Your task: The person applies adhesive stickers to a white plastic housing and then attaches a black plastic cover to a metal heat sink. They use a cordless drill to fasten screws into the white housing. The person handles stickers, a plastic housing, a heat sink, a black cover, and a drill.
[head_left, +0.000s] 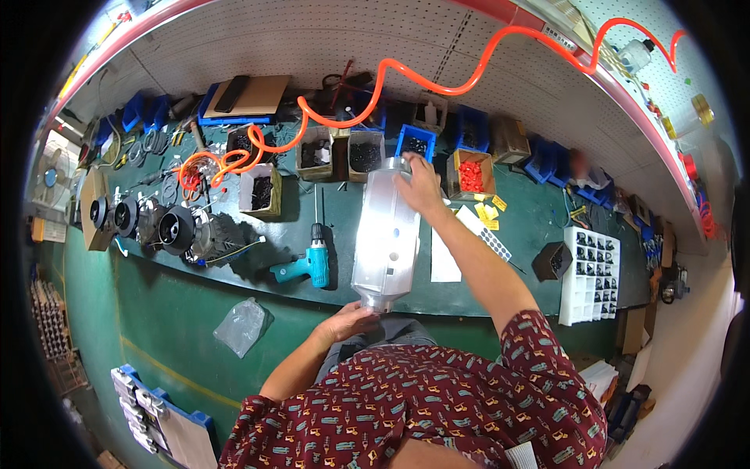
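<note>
A shiny silver metal housing [380,244], long and boxy with a narrower round neck at each end, lies lengthwise in front of me at the bench's near edge. My left hand [349,320] is closed round its near neck, just off the bench edge. At the far end my right hand [420,187] grips the rim, its fingers partly hidden by the metal. Left of the housing, a teal power drill [312,266] with a long bit lies on the bench. A white sheet of paper [445,258] lies to its right.
Bins of black screws [261,192] and a box of red parts [471,175] line the back. Motor assemblies with black fans [176,229] stand at left. A white tray [569,273] is at right. An orange coiled hose [383,78] hangs overhead; a plastic bag [241,327] lies below.
</note>
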Demonstrator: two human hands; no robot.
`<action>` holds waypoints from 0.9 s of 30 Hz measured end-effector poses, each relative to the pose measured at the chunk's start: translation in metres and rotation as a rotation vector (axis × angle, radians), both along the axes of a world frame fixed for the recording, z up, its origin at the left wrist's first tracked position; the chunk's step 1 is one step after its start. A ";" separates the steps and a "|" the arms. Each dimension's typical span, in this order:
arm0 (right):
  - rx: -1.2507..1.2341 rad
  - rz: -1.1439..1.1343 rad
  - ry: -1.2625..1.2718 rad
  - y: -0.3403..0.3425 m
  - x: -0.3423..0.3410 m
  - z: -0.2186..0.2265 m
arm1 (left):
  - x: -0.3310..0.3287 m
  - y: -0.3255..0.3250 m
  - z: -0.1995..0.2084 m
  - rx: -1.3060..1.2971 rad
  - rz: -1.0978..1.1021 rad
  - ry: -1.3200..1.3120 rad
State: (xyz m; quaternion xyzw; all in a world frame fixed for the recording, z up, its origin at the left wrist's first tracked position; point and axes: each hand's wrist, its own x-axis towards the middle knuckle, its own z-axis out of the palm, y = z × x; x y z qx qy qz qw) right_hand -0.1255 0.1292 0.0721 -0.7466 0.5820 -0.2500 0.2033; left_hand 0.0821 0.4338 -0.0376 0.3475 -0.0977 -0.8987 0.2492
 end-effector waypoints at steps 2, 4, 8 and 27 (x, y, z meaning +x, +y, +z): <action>0.144 -0.017 0.037 -0.034 0.012 0.001 | -0.013 0.002 -0.008 0.060 0.077 0.042; 0.363 -0.049 0.080 -0.056 0.021 -0.009 | -0.024 0.003 -0.002 0.032 0.163 0.086; 0.305 0.047 0.047 -0.087 0.004 -0.025 | -0.036 -0.001 0.037 -0.057 0.181 -0.204; 0.373 0.418 0.158 -0.133 -0.027 -0.063 | -0.102 0.005 0.066 -0.250 0.270 -1.144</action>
